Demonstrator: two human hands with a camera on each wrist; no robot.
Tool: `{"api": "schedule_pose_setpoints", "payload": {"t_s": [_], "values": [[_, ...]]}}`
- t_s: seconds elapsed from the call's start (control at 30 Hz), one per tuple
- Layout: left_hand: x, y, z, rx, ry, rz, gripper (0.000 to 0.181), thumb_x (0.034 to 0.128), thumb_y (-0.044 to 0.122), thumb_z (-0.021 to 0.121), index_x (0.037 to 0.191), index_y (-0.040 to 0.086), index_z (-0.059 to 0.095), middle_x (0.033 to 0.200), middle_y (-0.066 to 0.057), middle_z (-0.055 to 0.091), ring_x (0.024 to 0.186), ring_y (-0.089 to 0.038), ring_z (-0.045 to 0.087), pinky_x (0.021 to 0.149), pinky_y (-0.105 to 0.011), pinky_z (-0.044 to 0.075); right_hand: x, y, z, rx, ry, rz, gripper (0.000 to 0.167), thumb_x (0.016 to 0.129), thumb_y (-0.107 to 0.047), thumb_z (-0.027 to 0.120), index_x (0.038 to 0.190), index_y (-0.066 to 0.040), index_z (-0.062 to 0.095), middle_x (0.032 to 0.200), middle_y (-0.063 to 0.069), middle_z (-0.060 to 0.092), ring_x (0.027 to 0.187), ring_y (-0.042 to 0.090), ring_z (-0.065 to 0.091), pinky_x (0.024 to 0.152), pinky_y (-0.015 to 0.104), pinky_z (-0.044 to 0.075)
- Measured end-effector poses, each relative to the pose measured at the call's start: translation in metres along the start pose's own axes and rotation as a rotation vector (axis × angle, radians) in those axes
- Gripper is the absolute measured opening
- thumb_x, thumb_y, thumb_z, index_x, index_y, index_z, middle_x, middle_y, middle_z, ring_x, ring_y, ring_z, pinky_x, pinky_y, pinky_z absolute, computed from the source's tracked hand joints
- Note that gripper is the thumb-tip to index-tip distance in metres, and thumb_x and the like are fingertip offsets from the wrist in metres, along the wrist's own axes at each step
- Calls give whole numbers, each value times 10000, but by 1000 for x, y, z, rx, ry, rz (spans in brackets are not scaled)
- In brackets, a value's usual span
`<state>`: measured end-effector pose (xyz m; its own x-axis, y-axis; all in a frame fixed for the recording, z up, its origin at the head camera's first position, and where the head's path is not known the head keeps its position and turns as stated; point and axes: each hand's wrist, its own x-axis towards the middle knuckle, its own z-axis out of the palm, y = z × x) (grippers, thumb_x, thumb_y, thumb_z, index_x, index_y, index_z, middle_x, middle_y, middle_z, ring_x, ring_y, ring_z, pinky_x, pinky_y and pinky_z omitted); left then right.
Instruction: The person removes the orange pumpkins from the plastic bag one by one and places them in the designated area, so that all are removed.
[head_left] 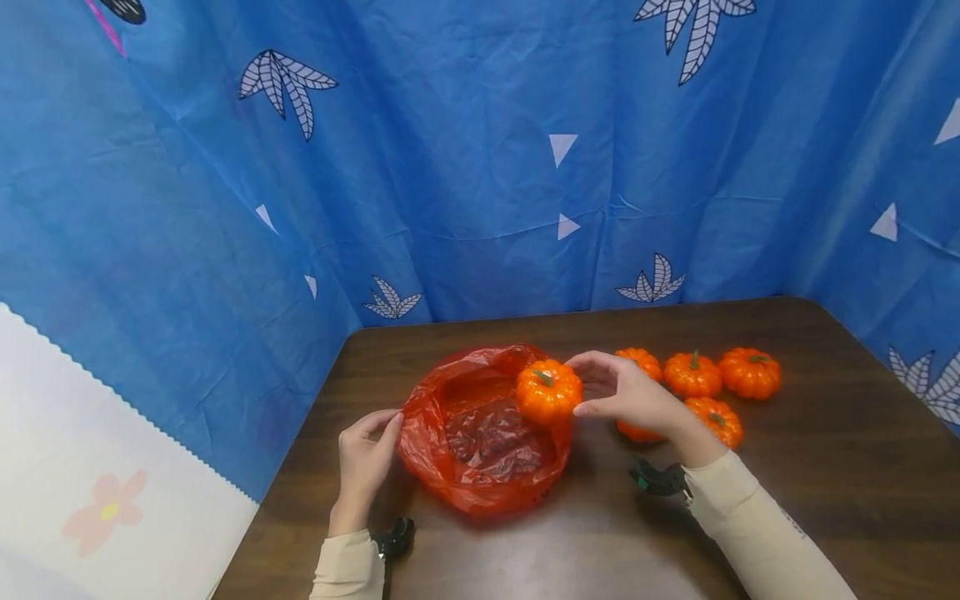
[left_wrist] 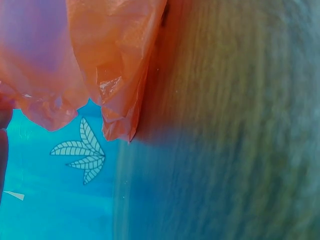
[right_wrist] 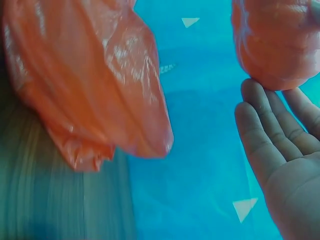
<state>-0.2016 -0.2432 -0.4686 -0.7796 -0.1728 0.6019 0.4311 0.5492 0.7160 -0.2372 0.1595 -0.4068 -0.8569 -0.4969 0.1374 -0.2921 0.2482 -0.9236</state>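
A red plastic bag (head_left: 427,454) stands with its mouth spread wide on the dark wooden table. At its left rim, my left hand (head_left: 366,454) pinches the film between thumb and fingers. My right hand (head_left: 626,396) holds a small shiny orange pumpkin (head_left: 549,392) with a green stem, raised over the right side of the bag's mouth. From below, the right wrist view shows the pumpkin (right_wrist: 277,45) at the fingertips of the right hand (right_wrist: 285,145), beside the bag (right_wrist: 95,80). In the left wrist view the bag (left_wrist: 115,65) hangs at the top, and the hand barely shows at the left edge.
Several more pumpkins (head_left: 750,372) sit grouped on the table (head_left: 847,467) to the right, partly behind the right hand and forearm. Black straps (head_left: 660,479) are on both wrists. A blue patterned curtain (head_left: 480,167) hangs behind the table.
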Motion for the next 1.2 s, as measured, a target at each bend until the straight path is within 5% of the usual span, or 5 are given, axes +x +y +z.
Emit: {"api": "schedule_pose_setpoints", "payload": {"t_s": [0.47, 0.73, 0.93, 1.2], "values": [[2, 2, 1, 22, 20, 32, 57, 854, 11, 765, 901, 32, 790, 876, -123, 777, 767, 15, 673, 722, -72, 533, -46, 9, -37, -95, 88, 24, 562, 880, -201, 775, 1359, -40, 530, 1381, 167, 576, 1247, 371, 570, 995, 247, 525], [0, 1, 2, 28, 23, 43, 54, 861, 19, 761, 900, 38, 793, 873, -117, 780, 771, -11, 683, 747, -61, 522, -58, 12, -58, -123, 88, 42, 555, 883, -174, 770, 1354, -5, 528, 1372, 209, 575, 1182, 185, 628, 942, 158, 513], [0, 3, 1, 37, 11, 4, 58, 860, 24, 764, 911, 33, 790, 897, -109, 781, 791, 17, 674, 755, -62, 523, -67, 13, -73, -136, 78, 74, 545, 889, -175, 760, 1357, -31, 520, 1389, 199, 546, 1237, 391, 587, 924, 205, 548], [0, 5, 1, 35, 3, 6, 57, 865, 21, 757, 915, 21, 786, 907, -121, 780, 797, 31, 671, 754, -64, 525, -79, 26, -96, -88, 41, 83, 525, 891, -126, 743, 1357, -38, 518, 1311, -24, 584, 1150, -28, 597, 903, 191, 546]]}}
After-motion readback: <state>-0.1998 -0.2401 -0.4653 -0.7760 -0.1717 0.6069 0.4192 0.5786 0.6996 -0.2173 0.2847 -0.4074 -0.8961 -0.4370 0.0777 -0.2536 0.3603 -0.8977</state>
